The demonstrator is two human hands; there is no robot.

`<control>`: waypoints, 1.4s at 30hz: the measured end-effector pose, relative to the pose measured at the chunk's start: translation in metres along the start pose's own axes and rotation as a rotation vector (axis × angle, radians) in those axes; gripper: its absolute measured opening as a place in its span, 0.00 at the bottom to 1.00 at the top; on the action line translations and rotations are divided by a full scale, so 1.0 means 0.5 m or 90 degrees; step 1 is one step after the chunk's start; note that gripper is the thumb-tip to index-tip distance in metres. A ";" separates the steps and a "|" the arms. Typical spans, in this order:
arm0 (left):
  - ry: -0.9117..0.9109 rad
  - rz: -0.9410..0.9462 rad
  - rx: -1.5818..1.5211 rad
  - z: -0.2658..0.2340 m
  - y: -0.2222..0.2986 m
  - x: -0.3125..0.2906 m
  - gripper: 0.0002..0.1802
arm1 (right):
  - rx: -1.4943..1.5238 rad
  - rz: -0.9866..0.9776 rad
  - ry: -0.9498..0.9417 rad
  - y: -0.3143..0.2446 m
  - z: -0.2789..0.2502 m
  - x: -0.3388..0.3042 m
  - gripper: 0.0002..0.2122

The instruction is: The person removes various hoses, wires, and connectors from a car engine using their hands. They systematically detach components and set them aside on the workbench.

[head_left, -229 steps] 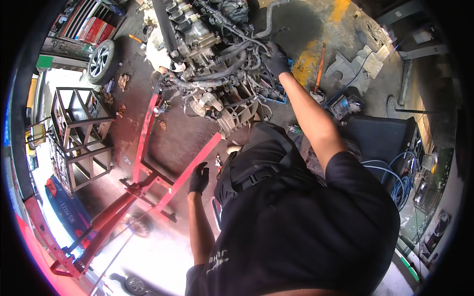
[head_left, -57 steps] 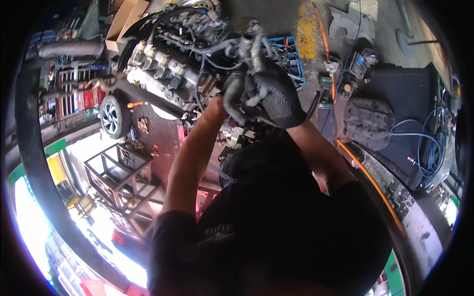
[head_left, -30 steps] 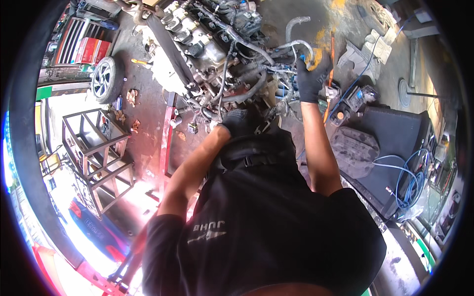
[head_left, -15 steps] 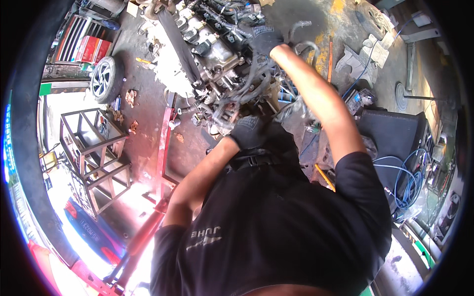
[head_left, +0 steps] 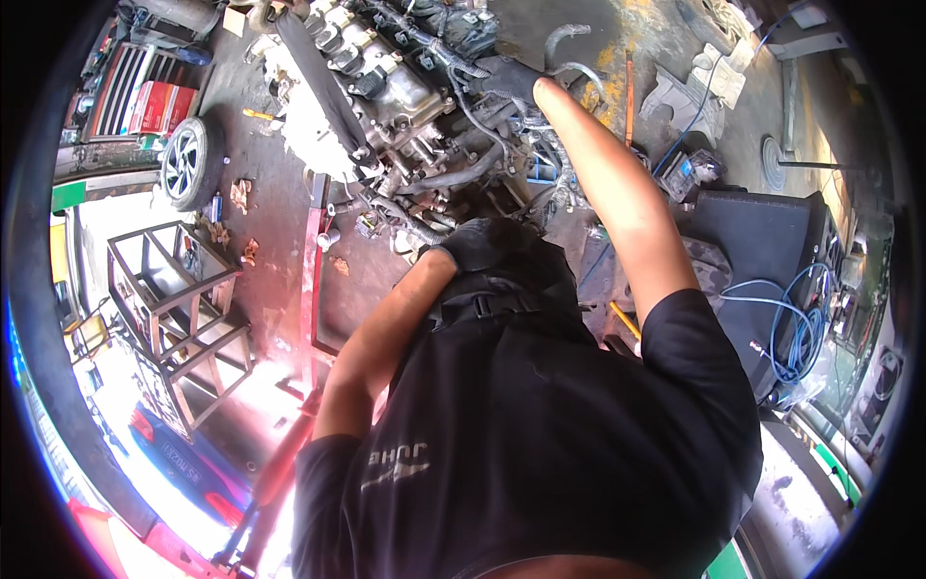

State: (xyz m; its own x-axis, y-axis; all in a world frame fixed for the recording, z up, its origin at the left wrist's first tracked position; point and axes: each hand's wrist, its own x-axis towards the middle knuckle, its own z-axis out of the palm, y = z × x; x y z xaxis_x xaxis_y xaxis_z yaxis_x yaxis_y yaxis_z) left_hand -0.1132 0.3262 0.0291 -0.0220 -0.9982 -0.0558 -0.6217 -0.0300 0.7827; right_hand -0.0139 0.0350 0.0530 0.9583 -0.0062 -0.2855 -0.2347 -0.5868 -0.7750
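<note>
A partly stripped engine [head_left: 410, 92] with silver covers, hoses and cables stands in front of me. My right hand [head_left: 507, 77], in a dark glove, reaches to its far right side and is closed on a black wiring harness [head_left: 439, 50] that runs along the engine. Below that hand, a thick grey-black hose [head_left: 468, 174] curves across the near end. My left hand [head_left: 482, 245], also gloved, is low by my waist, close to the engine's near edge. Its fingers blend into the dark clothing, so their pose is hidden. A black strap [head_left: 323, 82] lies over the engine's left side.
A red metal stand arm [head_left: 311, 270] runs along the left of the engine. Further left are a metal frame rack [head_left: 178, 309] and a wheel [head_left: 191, 164]. To the right lie a black panel [head_left: 757, 261], a coiled blue hose [head_left: 803, 338] and a yellow-handled tool [head_left: 625, 318].
My right hand has shifted slightly left, and the cables and hoses near it have moved. My left hand has drawn slightly nearer to my waist. The whole view has shifted a little.
</note>
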 end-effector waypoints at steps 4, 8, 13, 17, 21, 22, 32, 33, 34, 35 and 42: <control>0.075 -0.052 -0.041 0.001 -0.031 0.020 0.18 | -0.051 0.061 0.014 0.038 -0.007 0.001 0.31; 0.106 -0.033 0.001 0.035 -0.088 0.024 0.20 | 0.055 0.060 0.006 0.022 -0.002 -0.023 0.31; 0.170 -0.083 -0.064 0.041 -0.084 0.021 0.19 | -0.019 -0.009 0.026 0.012 -0.022 -0.031 0.40; 0.067 0.064 0.109 0.049 -0.129 0.041 0.17 | -0.199 0.127 0.174 0.043 0.009 0.007 0.34; 0.019 0.078 0.263 0.029 -0.103 0.017 0.14 | -0.214 0.112 0.286 0.001 0.062 0.009 0.22; 0.025 0.090 0.245 0.028 -0.102 0.018 0.14 | -0.195 0.123 0.282 0.011 0.070 0.013 0.22; 0.077 0.101 0.186 0.049 -0.130 0.005 0.18 | 0.121 0.096 0.208 0.056 0.068 0.016 0.23; 0.070 0.084 0.165 0.053 -0.137 0.002 0.19 | 0.201 0.084 0.155 0.047 0.062 0.011 0.24; 0.028 0.046 0.142 0.048 -0.133 0.001 0.20 | 0.231 0.077 0.120 0.025 0.049 -0.009 0.25; -0.014 0.008 0.119 0.041 -0.130 0.001 0.22 | 0.212 0.071 0.105 0.006 0.035 -0.015 0.27; 0.029 0.093 0.149 0.049 -0.131 0.009 0.18 | -0.105 0.092 0.279 -0.007 0.023 -0.018 0.31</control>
State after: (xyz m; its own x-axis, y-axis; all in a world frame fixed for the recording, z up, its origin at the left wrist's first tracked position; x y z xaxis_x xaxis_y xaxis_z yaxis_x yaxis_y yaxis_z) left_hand -0.0918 0.3249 -0.0373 -0.0934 -0.9925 0.0790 -0.7781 0.1223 0.6161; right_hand -0.0236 0.0463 0.0519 0.9046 -0.4163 -0.0918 -0.3752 -0.6751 -0.6352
